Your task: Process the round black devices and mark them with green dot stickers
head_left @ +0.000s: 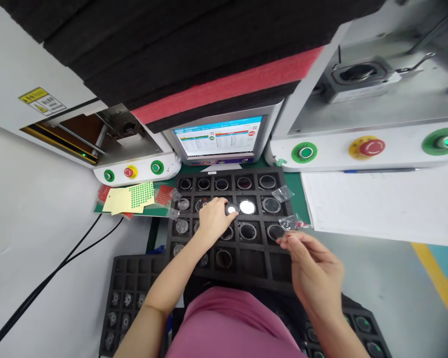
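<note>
My left hand (pixel 213 219) reaches over a black foam tray (pixel 252 263). Its thumb and fingers close around a small round dark watch case (pixel 231 209) with a pale centre, at a compartment in the second row. Right beside it sits a round piece with a bright, reflecting face (pixel 247 207). My right hand (pixel 315 268) hovers by the tray's right edge with thumb and fingertips pinched together. A bit of red shows at those fingertips, but what they hold is too small to make out. Round watch cases (pixel 248 230) fill several other compartments.
Clear plastic scraps (pixel 282 193) lie on the tray's right edge. Behind it stands a monitor (pixel 220 139), between machines with green buttons (pixel 304 152) and a red stop button (pixel 372 146). Sticker sheets (pixel 142 195) lie left, paper (pixel 381 204) right. Another tray (pixel 129 282) sits lower left.
</note>
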`<action>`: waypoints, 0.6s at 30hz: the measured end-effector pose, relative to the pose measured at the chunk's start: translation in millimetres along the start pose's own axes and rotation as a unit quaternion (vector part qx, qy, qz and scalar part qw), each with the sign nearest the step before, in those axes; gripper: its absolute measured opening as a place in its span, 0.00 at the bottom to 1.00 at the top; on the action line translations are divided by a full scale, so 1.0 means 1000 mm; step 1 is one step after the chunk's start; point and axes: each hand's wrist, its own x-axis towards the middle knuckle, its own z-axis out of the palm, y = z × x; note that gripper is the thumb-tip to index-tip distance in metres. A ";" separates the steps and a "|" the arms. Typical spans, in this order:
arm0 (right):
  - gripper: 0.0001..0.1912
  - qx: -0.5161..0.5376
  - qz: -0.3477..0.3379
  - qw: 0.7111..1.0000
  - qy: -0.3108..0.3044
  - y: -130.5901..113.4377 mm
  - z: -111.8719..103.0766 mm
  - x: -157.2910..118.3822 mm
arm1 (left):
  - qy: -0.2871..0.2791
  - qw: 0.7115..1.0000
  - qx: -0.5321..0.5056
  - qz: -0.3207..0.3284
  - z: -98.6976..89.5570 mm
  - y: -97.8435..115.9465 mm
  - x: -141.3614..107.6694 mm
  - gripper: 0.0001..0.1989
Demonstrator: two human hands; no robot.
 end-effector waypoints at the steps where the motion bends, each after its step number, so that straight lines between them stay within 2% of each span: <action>1: 0.14 -0.007 -0.002 1.000 0.000 -0.001 -0.001 0.000 | -0.007 1.000 0.000 0.002 0.001 0.003 0.002 0.14; 4: 0.11 -0.030 -0.008 1.000 -0.002 -0.004 -0.002 0.001 | -0.015 0.999 -0.019 0.032 0.000 0.009 0.003 0.09; 8: 0.11 -0.022 -0.025 0.999 -0.019 -0.009 0.001 0.001 | -0.006 0.992 -0.082 0.095 -0.014 0.019 -0.017 0.07; 10: 0.13 -0.006 -0.033 0.999 -0.040 -0.011 0.006 -0.001 | 0.026 0.975 -0.165 0.143 -0.022 0.026 -0.032 0.06; 13: 0.15 0.036 -0.040 0.994 -0.095 -0.015 0.014 -0.007 | 0.060 0.934 -0.286 0.204 -0.031 0.039 -0.053 0.05; 16: 0.16 0.109 -0.035 0.980 -0.161 -0.021 0.020 -0.012 | 0.067 0.919 -0.318 0.225 -0.034 0.046 -0.067 0.07; 18: 0.17 0.142 -0.021 0.972 -0.184 -0.025 0.020 -0.014 | 0.062 0.910 -0.338 0.232 -0.036 0.045 -0.072 0.08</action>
